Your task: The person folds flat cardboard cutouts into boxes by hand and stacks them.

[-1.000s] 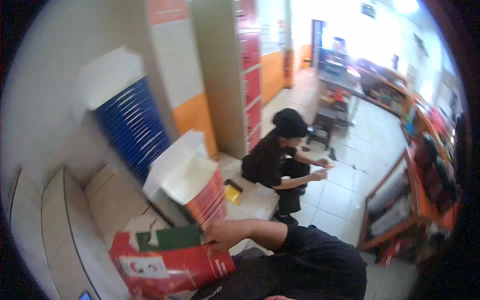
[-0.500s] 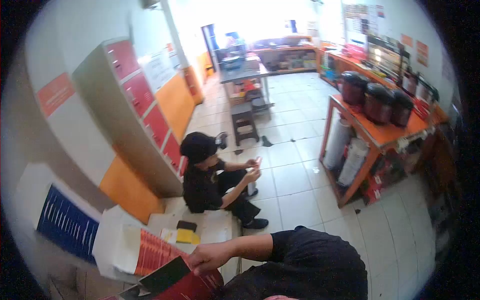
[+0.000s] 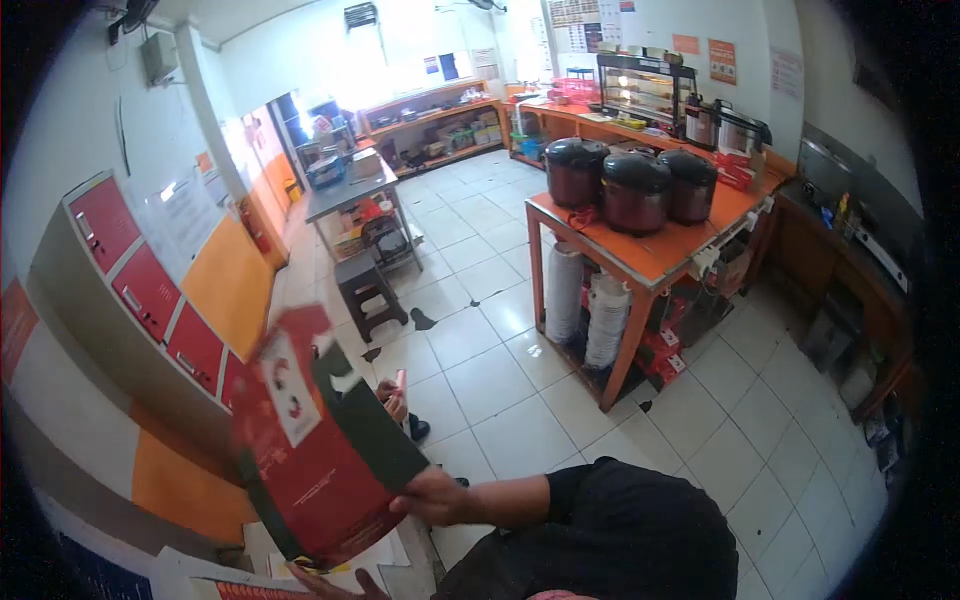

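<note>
My right hand (image 3: 435, 497) grips the lower right edge of a red and green printed carton (image 3: 330, 470), with fingers closed on it. The carton stands tilted in front of me, has a white printed panel near its top and is slightly blurred. Below its bottom edge, my left hand (image 3: 340, 584) is partly in view. Its fingers are spread and appear to touch or nearly touch the carton. Behind the carton a seated person is mostly hidden; only the person's hands (image 3: 393, 398) holding something small and a dark shoe show.
Rice cookers (image 3: 637, 190) stand on an orange table (image 3: 665, 255) at right, with white stacks (image 3: 607, 322) beneath. Red lockers (image 3: 145, 295) line the left wall. A dark stool (image 3: 368, 290) sits by a metal table (image 3: 350, 190). A glass display case (image 3: 648, 95) is further back.
My right hand has lifted the carton from low at the left to upright before me. The left hand has come into view below it. My view has turned right, and the carton now covers the seated person.
</note>
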`<state>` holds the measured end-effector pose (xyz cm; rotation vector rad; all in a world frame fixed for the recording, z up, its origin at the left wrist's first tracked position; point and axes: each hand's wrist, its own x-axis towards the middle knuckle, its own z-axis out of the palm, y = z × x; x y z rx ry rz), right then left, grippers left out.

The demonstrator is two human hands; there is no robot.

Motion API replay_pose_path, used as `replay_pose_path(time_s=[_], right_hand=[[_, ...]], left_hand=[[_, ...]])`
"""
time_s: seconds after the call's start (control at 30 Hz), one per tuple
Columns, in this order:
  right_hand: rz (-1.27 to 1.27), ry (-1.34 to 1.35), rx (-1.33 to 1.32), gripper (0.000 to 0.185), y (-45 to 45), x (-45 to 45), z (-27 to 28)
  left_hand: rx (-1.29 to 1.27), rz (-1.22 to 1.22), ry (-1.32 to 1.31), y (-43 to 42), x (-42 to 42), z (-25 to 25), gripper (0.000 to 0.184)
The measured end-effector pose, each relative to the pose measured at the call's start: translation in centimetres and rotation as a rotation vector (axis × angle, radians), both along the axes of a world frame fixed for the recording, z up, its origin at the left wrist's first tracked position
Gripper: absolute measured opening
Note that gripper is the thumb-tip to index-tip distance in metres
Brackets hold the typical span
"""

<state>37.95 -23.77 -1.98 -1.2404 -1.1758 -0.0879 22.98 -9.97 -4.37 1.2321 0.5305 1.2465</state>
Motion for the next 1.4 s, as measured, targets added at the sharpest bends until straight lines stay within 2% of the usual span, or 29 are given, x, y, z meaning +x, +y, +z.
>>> replay_pose_path(time_s=[0.17, 0.27, 0.37, 0.47, 0.57, 0.67, 0.77, 0.87, 0.97, 1.07, 1.17, 1.27, 1.4], right_hand=[[0.036, 0.180, 0.093, 0.024, -2.6, -1.0, -0.9], [0.053, 0.204, -0.004, 0.021, -4.7, 0.6, -2.7], [-0.047, 0.128, 0.036, 0.018, -6.0, 0.8, -1.8], [-0.092, -0.060, 0.234, 0.014, -6.4, 0.8, -0.9], [-0.145, -0.083, 0.113, 0.025, -7.1, 0.8, -1.3], [-0.138, -0.013, 0.027, 0.024, -6.7, 0.8, -1.6], [-0.100, 0.170, -0.166, 0.014, -6.1, -0.3, -1.6], [-0.130, 0.059, 0.052, 0.011, -4.8, -2.5, -0.9], [-0.046, -0.321, 0.163, 0.020, -3.9, -3.3, -0.1], [0.039, -0.371, 0.024, 0.019, -3.4, -5.2, -0.2], [0.247, -0.364, -0.045, 0.016, -2.0, -7.1, -1.6], [0.284, -0.532, 0.091, 0.009, -0.9, -10.0, -0.6], [0.390, -0.608, 0.002, 0.008, -0.1, -12.9, 0.2]], left_hand=[[0.008, -0.071, -0.071, -3.5, 4.7, -0.9, 0.053], [0.000, -0.145, -0.117, -5.3, 6.9, -1.6, 0.053], [-0.007, -0.210, -0.145, -6.7, 8.2, -2.2, 0.053], [-0.012, -0.252, -0.171, -7.6, 8.8, -2.4, 0.054], [-0.014, -0.269, -0.179, -8.0, 8.3, -2.8, 0.054], [-0.013, -0.269, -0.198, -8.0, 7.2, -2.9, 0.055], [-0.008, -0.165, -0.108, -7.6, 5.5, -2.3, 0.058], [0.010, -0.188, -0.077, -6.4, 3.1, -2.2, 0.058], [0.037, -0.241, -0.017, -5.1, 0.9, -1.6, 0.058], [0.078, -0.299, 0.048, -3.8, -2.0, -1.0, 0.058], [0.125, -0.356, 0.103, -2.9, -4.5, -0.5, 0.058], [0.160, -0.381, 0.150, -1.8, -7.1, -0.2, 0.057], [0.191, -0.377, 0.208, -0.4, -10.9, -0.2, 0.057]])
